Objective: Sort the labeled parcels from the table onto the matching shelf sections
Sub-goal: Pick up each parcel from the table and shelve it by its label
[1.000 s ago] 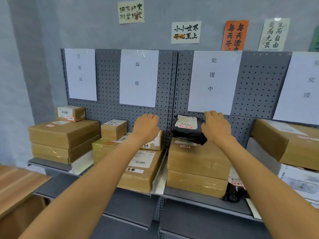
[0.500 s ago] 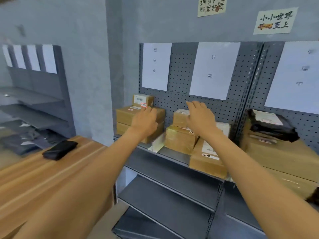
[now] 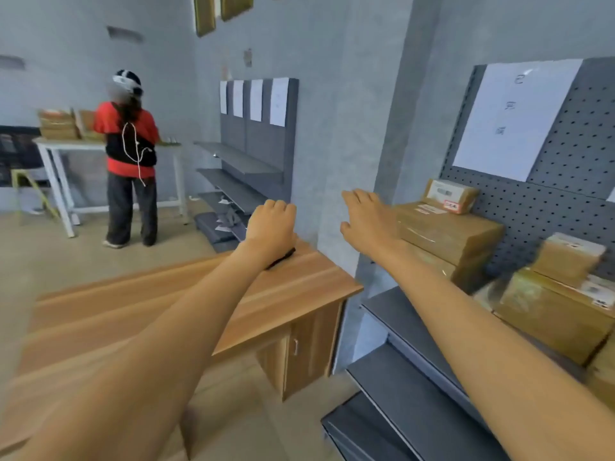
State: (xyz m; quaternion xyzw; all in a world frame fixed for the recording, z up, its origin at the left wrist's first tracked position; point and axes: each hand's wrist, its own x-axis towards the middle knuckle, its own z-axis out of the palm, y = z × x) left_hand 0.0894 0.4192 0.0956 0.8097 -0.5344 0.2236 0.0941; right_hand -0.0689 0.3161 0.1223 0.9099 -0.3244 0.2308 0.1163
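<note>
A flat black parcel [image 3: 282, 257] lies at the far corner of the wooden table [image 3: 299, 287]; only its near edge shows. My left hand [image 3: 271, 224] hovers over it with fingers loosely curled and hides most of it; whether they touch is unclear. My right hand [image 3: 367, 217] is held out in the air, fingers straight and empty, just left of the stacked brown boxes [image 3: 449, 231] on the grey shelf [image 3: 416, 324]. A small labeled box [image 3: 447, 194] tops that stack under a white paper sign [image 3: 512, 118].
More brown boxes [image 3: 549, 307] sit further right on the shelf. A second grey shelf unit [image 3: 246, 161] stands against the far wall. A person in red [image 3: 131, 154] stands at a white table [image 3: 66, 146] with cartons at the back left.
My view has swung left from the shelf to the table. Both hands have moved away from the shelved boxes; the left one now hangs over the black parcel.
</note>
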